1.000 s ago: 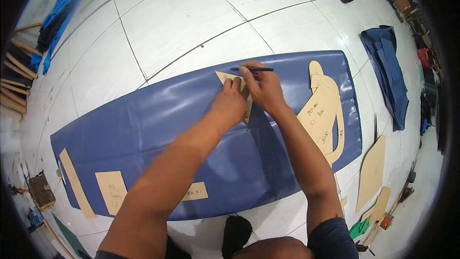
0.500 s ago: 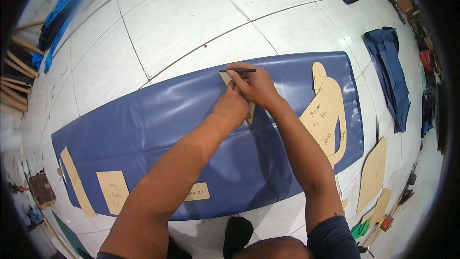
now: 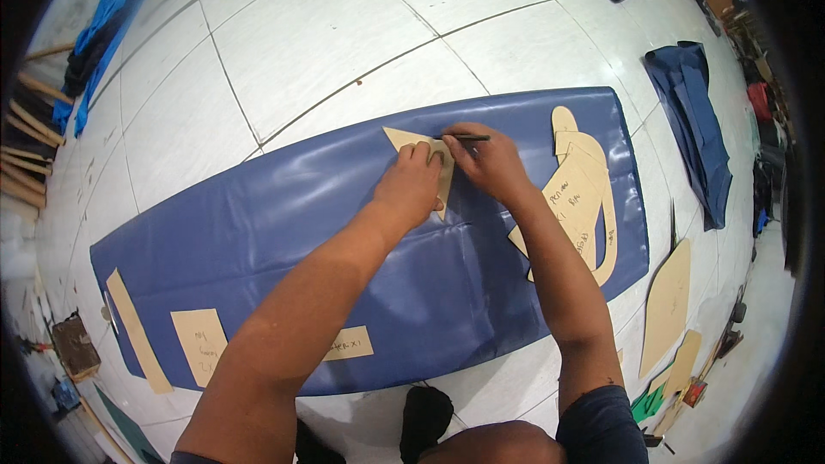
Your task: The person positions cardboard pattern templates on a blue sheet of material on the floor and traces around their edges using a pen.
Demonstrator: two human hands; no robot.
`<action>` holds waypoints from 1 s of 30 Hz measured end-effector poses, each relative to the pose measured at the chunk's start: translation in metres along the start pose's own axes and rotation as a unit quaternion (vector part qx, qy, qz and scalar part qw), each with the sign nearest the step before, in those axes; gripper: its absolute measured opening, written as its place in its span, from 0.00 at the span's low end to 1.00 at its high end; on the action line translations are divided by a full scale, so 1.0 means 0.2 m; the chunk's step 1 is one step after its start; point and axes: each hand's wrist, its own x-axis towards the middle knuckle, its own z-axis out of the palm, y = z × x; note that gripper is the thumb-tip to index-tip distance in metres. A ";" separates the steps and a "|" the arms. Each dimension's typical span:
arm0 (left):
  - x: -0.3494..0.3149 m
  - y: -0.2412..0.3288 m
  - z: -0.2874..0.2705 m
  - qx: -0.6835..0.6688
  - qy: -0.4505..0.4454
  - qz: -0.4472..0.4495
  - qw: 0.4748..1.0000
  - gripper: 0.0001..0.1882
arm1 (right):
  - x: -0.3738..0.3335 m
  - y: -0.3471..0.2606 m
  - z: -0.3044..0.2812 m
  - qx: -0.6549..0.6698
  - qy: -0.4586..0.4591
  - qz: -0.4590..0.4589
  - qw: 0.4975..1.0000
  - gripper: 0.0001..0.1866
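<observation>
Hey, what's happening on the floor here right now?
A person leans over a blue vinyl sheet spread on the white tiled floor. The left hand presses a tan card template flat on the sheet, while the right hand holds a pen at the template's top edge. More card patterns lie on the sheet to the right.

Both your forearms are bare from the wrist up past the elbow, with no watch, bracelet or glove on either. Your left hand (image 3: 412, 185) and right hand (image 3: 485, 163) wear no rings that show. A dark navy short sleeve (image 3: 601, 425) covers your right upper arm, and a sliver of the same dark cloth edges your left arm.
</observation>
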 end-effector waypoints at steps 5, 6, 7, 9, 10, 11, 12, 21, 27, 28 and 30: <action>0.00 0.01 -0.01 0.052 -0.022 -0.017 0.998 0.39 | 0.00 -0.03 0.01 0.019 -0.023 0.034 0.999 0.13; 0.00 0.01 -0.02 0.052 -0.021 -0.017 0.998 0.39 | -0.01 -0.02 0.00 0.010 -0.016 0.043 0.999 0.13; 0.00 0.02 -0.02 0.026 -0.032 -0.021 0.999 0.40 | -0.03 0.00 -0.03 0.010 -0.016 0.043 0.999 0.13; 0.00 0.03 -0.03 -0.001 -0.042 -0.025 0.999 0.42 | -0.06 0.03 -0.08 -0.019 -0.020 0.111 0.993 0.13; 0.00 0.03 -0.04 -0.003 -0.041 -0.029 0.999 0.43 | -0.07 0.04 -0.08 -0.021 -0.020 0.112 0.993 0.13; 0.00 0.04 -0.04 -0.004 -0.040 -0.033 0.999 0.43 | -0.07 0.06 -0.06 -0.008 -0.008 0.090 0.996 0.13; 0.00 0.03 -0.04 -0.005 -0.042 -0.033 0.999 0.43 | -0.07 0.05 -0.06 0.006 0.003 0.069 0.998 0.13; 0.00 0.04 -0.04 0.007 -0.040 -0.031 0.999 0.43 | -0.09 0.05 -0.08 -0.022 0.001 0.087 0.996 0.14; -0.01 0.03 -0.06 0.003 -0.051 -0.035 0.998 0.44 | -0.08 0.03 -0.08 0.011 -0.011 0.122 0.992 0.13; -0.01 0.03 -0.06 0.003 -0.048 -0.033 0.998 0.44 | -0.08 0.03 -0.08 0.011 -0.011 0.121 0.993 0.13; -0.01 0.03 -0.05 0.005 -0.044 -0.033 0.998 0.43 | -0.08 0.02 -0.07 -0.013 -0.002 0.101 0.995 0.12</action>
